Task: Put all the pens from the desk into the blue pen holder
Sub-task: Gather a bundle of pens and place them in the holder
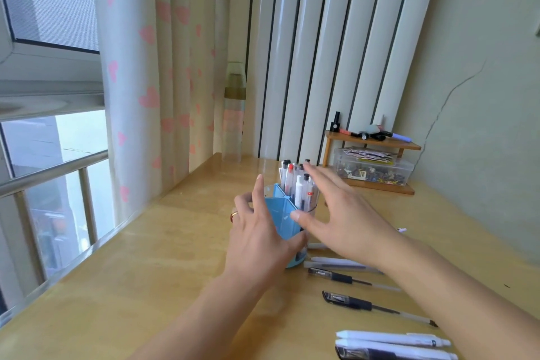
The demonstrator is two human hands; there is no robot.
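head view: left hand [257, 231] fingers clasp blue pen holder [285, 219]; right hand [339, 213] fingers spread, seemingly not gripping.

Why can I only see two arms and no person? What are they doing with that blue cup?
There is only one picture here, and it comes from a camera worn on the person's head, looking forward and down. That is why you see arms but no face: you are looking through their eyes.

The left hand wraps around the blue pen holder, keeping it steady on the wooden desk. The right hand is open with straight fingers, beside the pens standing in the holder. It holds nothing.

More pens still lie on the desk: two black pens in the middle and some white pens nearest the camera. They belong in the holder too.

At the back stand a small wooden shelf and a clear box of small things.
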